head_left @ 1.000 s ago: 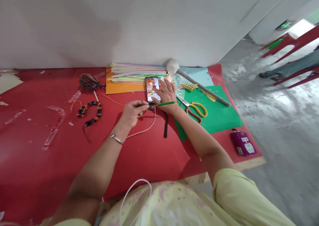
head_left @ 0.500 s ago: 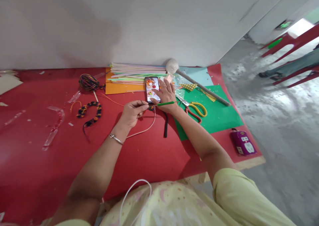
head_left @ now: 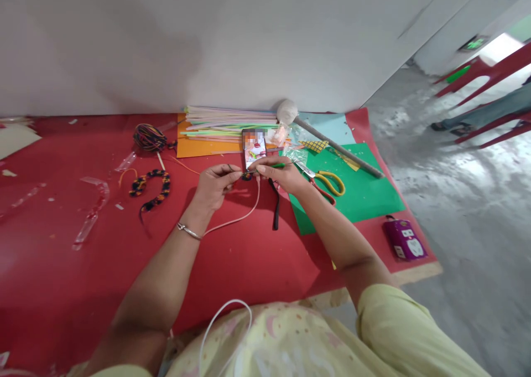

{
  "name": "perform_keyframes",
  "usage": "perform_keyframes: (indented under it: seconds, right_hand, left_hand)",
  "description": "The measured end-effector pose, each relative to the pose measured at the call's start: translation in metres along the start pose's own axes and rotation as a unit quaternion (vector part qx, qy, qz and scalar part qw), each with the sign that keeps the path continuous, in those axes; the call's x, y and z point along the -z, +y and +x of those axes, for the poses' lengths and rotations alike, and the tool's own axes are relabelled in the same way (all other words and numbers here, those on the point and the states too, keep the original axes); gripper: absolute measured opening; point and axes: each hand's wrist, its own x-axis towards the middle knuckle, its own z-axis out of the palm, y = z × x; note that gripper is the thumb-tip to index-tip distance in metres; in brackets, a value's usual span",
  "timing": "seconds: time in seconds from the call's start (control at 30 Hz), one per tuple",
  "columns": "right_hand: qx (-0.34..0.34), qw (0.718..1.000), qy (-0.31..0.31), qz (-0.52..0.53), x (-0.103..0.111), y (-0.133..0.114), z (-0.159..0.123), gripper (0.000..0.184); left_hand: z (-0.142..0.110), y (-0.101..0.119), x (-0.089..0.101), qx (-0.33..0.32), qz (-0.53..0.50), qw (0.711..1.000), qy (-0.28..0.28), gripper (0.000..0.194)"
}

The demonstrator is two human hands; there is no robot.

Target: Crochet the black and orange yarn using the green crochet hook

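Observation:
My left hand (head_left: 215,182) is closed in a pinch on a small dark braided piece (head_left: 247,176) just below a phone (head_left: 254,146) lying on the red table (head_left: 62,266). My right hand (head_left: 282,175) is closed round a thin green stick (head_left: 277,165), its tip meeting the braided piece between both hands. A white cable (head_left: 236,213) runs from the phone across the red surface. A black strap (head_left: 275,208) lies just under my right wrist.
Yellow-handled scissors (head_left: 327,182) lie on green paper (head_left: 365,191). Coloured straws (head_left: 228,123) rest on orange paper by the wall, with a thread bundle (head_left: 147,136), a braided loop (head_left: 150,186), a grey rod (head_left: 340,149) and a purple power strip (head_left: 404,238). Someone's legs and red chairs (head_left: 489,94) are far right.
My right hand has come off the phone screen and closed on the green stick, drawing in to meet my left hand at the braided piece.

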Motion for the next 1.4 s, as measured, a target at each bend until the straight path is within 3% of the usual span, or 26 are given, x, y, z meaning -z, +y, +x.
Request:
perform_keyframes:
  seconds: [0.1,0.47,0.83,1.4]
  right_hand:
    - [-0.034,0.998,0.023,0.054,-0.008,0.000,-0.001,0.040]
    - [0.003,0.997,0.059,0.041,-0.016,-0.007,-0.005,0.036]
    - [0.016,0.998,0.047,0.042,-0.015,-0.006,-0.006,0.037]
    - [0.030,0.999,0.018,0.020,-0.012,-0.011,-0.007,0.038]
  left_hand:
    - [-0.001,0.000,-0.001,-0.005,0.008,1.000,-0.003,0.032]
    - [-0.004,0.004,-0.001,-0.002,0.003,1.000,-0.015,0.032]
    - [-0.002,-0.003,-0.001,-0.005,-0.009,1.000,-0.009,0.033]
    - [-0.005,-0.003,-0.004,-0.004,-0.011,0.999,-0.046,0.037]
